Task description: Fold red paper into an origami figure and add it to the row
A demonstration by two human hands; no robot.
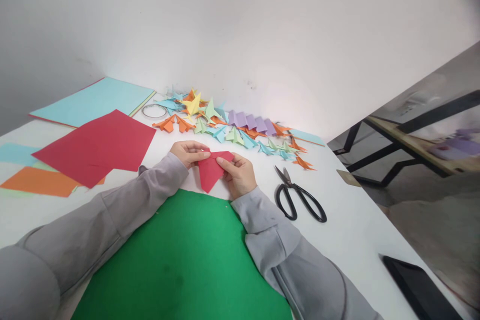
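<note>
My left hand [189, 152] and my right hand [240, 175] both pinch a small folded piece of red paper [210, 172] above the white table [348, 220]. The left fingers grip its upper left edge. Thumb and fingers of the right hand press its upper right corner. The fold points down toward a large green sheet [183, 260] that lies under my grey sleeves.
Black scissors [298, 197] lie right of my right hand. A row of folded paper figures [232, 127] runs along the wall. A red sheet [97, 147], orange [39, 182] and light blue sheets [95, 100] lie left, with a tape ring [153, 110]. A dark phone [420, 290] sits at the table's right edge.
</note>
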